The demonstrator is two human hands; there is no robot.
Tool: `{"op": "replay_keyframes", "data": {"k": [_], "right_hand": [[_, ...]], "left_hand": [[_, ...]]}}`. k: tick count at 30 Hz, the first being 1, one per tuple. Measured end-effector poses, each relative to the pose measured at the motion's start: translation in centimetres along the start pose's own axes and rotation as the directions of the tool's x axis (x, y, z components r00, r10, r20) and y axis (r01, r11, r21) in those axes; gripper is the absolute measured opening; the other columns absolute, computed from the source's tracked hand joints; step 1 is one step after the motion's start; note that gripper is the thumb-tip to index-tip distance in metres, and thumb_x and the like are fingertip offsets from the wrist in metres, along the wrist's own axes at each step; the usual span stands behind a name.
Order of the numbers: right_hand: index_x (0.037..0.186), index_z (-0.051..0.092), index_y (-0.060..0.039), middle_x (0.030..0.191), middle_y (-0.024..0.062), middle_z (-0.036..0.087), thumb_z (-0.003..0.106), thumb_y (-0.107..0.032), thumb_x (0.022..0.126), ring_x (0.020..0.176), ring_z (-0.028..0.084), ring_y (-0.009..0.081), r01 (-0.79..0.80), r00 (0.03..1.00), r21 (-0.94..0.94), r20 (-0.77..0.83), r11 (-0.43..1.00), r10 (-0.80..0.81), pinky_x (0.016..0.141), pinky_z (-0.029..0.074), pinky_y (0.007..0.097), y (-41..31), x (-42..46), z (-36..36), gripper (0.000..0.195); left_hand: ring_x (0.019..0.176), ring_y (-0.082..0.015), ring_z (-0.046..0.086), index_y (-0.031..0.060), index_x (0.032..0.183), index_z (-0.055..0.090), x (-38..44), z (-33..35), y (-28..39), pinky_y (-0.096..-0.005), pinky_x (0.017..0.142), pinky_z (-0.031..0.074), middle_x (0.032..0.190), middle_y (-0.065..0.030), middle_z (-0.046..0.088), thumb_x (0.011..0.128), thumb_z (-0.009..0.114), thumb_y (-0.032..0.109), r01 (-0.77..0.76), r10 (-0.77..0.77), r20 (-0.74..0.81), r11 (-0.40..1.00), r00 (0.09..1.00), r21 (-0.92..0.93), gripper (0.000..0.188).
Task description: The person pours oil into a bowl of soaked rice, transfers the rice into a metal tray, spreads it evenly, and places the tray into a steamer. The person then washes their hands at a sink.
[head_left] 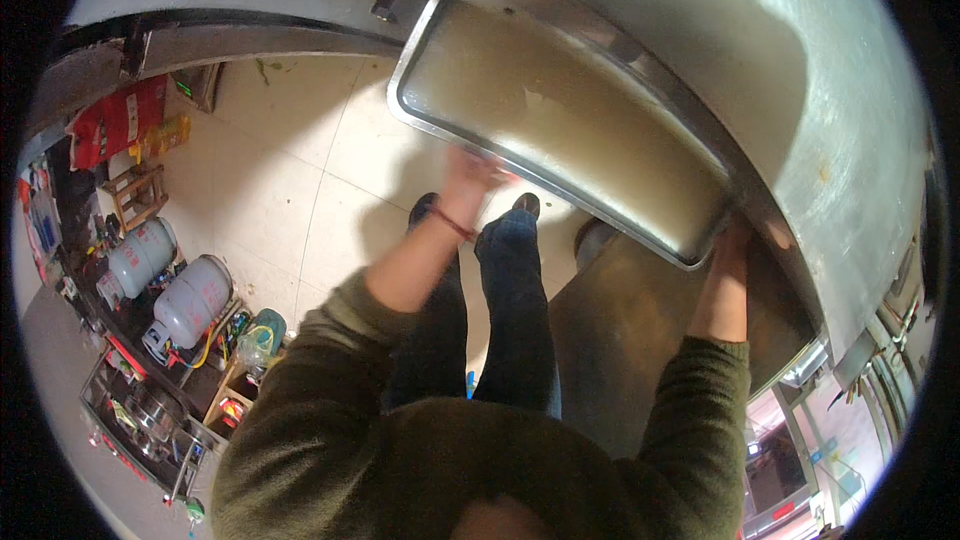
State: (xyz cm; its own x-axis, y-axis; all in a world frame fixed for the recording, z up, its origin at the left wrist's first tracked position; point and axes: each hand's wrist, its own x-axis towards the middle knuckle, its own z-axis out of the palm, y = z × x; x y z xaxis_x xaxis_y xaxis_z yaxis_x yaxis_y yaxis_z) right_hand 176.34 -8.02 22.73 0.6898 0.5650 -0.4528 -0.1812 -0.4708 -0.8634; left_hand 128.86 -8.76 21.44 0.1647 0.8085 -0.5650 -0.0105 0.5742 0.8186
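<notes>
A long rectangular metal tray (570, 120) with a raised rim lies slantwise before me, its far long side close against the edge of a stainless-steel counter. My left hand (472, 169), blurred, is at the near long side of the tray, with part of the fingers under the rim; a dark red cord circles that wrist. At the tray's right end, my right hand (731, 232) grips the corner, its fingers partly hidden by the rim and shadow. The tray's inside looks brownish and shiny; whether it holds liquid I cannot tell.
The stainless-steel counter (847, 90) curves along the top and right. A brown surface (622, 330) stands beside my legs. On the left are grey gas cylinders (191, 300), a wooden stool (135, 195), a red bag (120, 120) and a metal rack (142, 420). Tiled floor (277, 165) shows below.
</notes>
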Motion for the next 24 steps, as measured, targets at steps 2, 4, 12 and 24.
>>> {"op": "replay_keyframes", "data": {"k": [2,4,12,24], "right_hand": [[0.098,0.053,0.0010,0.090,0.0077,0.055,0.040,-0.024,0.089,0.079,0.051,0.0181,-0.001,1.000,-0.009,0.010,1.000,0.001,0.070,0.041,0.0289,-0.1,0.1,0.1,0.030],[0.098,0.053,0.0009,0.089,0.0077,0.055,0.039,-0.024,0.089,0.078,0.051,0.0181,0.004,1.000,-0.015,0.015,1.000,-0.004,0.070,0.041,0.0290,-0.1,0.0,0.0,0.029],[0.096,0.053,0.0006,0.086,0.0076,0.055,0.039,-0.022,0.089,0.075,0.051,0.0181,0.006,1.000,-0.036,0.027,0.999,-0.005,0.067,0.042,0.0293,0.1,-0.1,-0.4,0.028],[0.094,0.053,0.0002,0.081,0.0075,0.055,0.039,-0.021,0.089,0.070,0.052,0.0181,0.402,0.821,-0.423,-0.228,0.812,-0.524,0.064,0.042,0.0298,2.0,-7.8,0.3,0.026]], "left_hand": [[0.081,-0.0287,0.060,0.0008,0.103,0.029,-1.0,6.0,-1.8,-0.0394,0.071,0.053,0.100,-0.0193,0.048,0.088,0.047,0.014,0.051,-0.044,0.054,0.989,0.998,-0.142,0.027],[0.078,-0.0270,0.061,0.0007,0.098,0.019,-2.0,11.6,0.3,-0.0363,0.068,0.055,0.089,-0.0194,0.047,0.086,0.047,0.002,0.180,-0.235,-0.068,0.872,0.970,-0.455,0.031],[0.055,-0.0200,0.061,-0.0055,0.093,0.021,-1.3,14.8,2.1,-0.0270,0.050,0.054,0.069,-0.0150,0.054,0.087,0.045,0.002,0.225,-0.333,-0.224,0.888,0.916,-0.401,0.026],[0.057,-0.0204,0.061,-0.0090,0.092,0.022,0.0,15.0,2.6,-0.0280,0.048,0.053,0.078,-0.0221,0.056,0.082,0.048,-0.005,0.214,-0.321,-0.234,0.895,0.918,-0.392,0.028]]}}
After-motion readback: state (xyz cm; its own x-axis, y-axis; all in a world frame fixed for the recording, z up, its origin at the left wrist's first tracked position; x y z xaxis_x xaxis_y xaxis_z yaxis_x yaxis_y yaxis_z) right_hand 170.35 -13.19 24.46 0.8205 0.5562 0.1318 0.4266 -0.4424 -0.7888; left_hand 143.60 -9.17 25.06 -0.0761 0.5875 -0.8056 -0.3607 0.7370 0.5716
